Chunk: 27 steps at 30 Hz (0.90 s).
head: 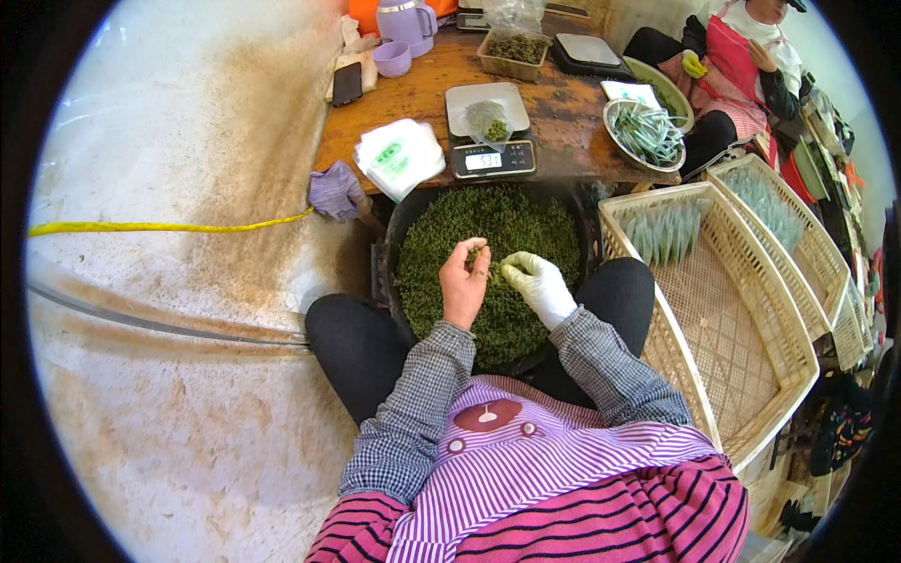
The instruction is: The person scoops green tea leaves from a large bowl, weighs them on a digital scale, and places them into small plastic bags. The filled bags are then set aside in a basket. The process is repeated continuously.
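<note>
A large black tub point(436, 310) full of small green plant pieces stands between my knees. Over its middle, my bare left hand point(466, 281) has its fingers curled around a small bunch of the green pieces. My right hand point(538, 285), in a pale glove, is just right of it, with thumb and forefinger pinched together at a bit of green. Beyond the tub, a digital scale point(494, 160) on the wooden table carries a clear plastic bag point(487, 121) with some green pieces inside. A stack of printed plastic bags point(401, 158) lies left of the scale.
Right of the tub stand cream plastic crates point(711, 310), the nearest with filled bags. On the table point(415, 91) are a metal bowl of packets point(644, 134), a plastic container point(514, 53), a second scale point(590, 53), a phone point(347, 84) and a purple jug point(407, 24). A co-worker point(739, 70) sits at the upper right.
</note>
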{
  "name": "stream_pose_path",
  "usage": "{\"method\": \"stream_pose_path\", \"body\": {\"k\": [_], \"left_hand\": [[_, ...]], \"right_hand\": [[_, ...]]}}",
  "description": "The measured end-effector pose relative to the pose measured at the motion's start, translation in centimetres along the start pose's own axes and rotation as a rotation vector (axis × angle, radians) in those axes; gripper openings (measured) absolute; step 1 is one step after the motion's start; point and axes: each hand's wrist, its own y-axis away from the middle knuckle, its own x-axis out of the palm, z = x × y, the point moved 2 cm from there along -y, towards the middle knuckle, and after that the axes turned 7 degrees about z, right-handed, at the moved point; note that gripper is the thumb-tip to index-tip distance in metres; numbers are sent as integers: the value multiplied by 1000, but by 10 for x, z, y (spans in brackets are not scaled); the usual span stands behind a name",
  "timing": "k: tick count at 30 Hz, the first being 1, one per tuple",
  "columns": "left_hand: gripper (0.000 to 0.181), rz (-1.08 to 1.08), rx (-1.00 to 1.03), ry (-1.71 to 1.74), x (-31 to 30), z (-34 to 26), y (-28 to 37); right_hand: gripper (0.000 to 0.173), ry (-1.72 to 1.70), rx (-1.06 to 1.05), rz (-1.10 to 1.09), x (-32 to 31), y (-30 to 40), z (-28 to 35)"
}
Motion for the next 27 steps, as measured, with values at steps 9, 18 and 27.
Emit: {"method": "stream_pose_path", "body": {"k": [9,18,27], "left_hand": [[17,217,12,-437,-1,1,15],[55,458,-317,-200,-7,-22,-53],[40,214,-413,1083,36,-25,-170]], "right_hand": [[19,418,-213,-100,-11,-2,3],[28,584,-444,-621,-40,-78,29],[36,1036,-365,-720,-38,-163,62]]}}
